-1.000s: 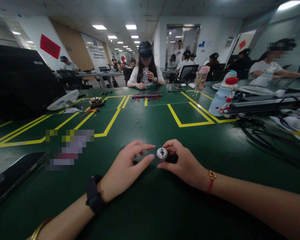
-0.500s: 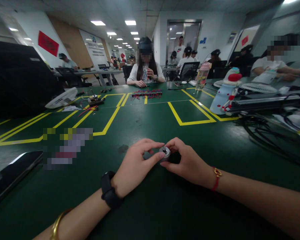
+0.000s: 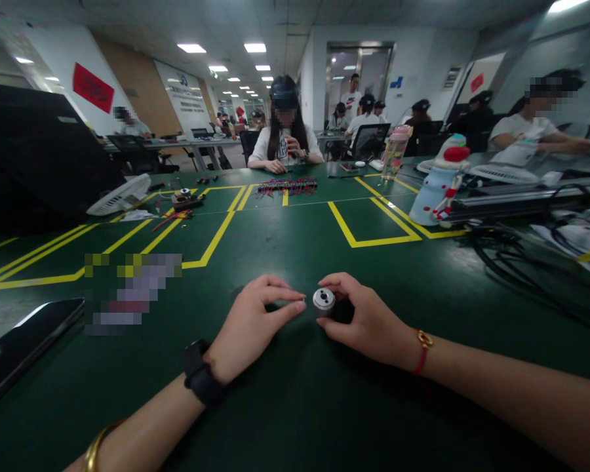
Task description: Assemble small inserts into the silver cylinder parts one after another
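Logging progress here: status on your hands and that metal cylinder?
Right grip around metal cylinder. Left grip pinched beside it, contents too small to tell. Black cables off right, apart.

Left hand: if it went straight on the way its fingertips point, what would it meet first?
The left hand would most likely meet the silver cylinder held by the right hand; this single view leaves depth and height uncertain.

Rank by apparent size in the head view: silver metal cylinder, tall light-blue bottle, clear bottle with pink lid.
1. Tall light-blue bottle
2. Clear bottle with pink lid
3. Silver metal cylinder
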A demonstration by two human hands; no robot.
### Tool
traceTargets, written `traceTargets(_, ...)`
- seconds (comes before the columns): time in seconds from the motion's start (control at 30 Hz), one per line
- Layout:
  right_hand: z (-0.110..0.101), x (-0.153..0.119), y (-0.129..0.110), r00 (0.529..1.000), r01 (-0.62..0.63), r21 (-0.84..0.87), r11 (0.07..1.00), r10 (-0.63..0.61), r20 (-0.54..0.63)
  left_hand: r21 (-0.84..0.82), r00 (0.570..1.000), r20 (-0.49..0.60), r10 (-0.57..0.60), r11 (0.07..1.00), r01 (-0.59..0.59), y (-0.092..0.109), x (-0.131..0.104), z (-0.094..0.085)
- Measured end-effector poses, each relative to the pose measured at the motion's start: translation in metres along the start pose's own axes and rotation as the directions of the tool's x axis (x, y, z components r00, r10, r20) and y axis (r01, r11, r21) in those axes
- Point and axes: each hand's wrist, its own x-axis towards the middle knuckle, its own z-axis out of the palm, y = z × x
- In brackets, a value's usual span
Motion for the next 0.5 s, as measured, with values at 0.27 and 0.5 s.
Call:
traceTargets(0.27,0.002,-0.001,0.0,0.999,0.018,-0.044,0.999,-0.017,0.032,0.229,0.993,0.103,0.059,0.97,-0.081,-0.009,-0.004,0.013)
traceTargets(0.5,-0.035,0.007,0.014,0.994,-0.082,-0.145,0.986,0.07,-0.087,0.12,0.992,0.121,0.022,0.992,-0.036,-0.012,-0.005,-0.012)
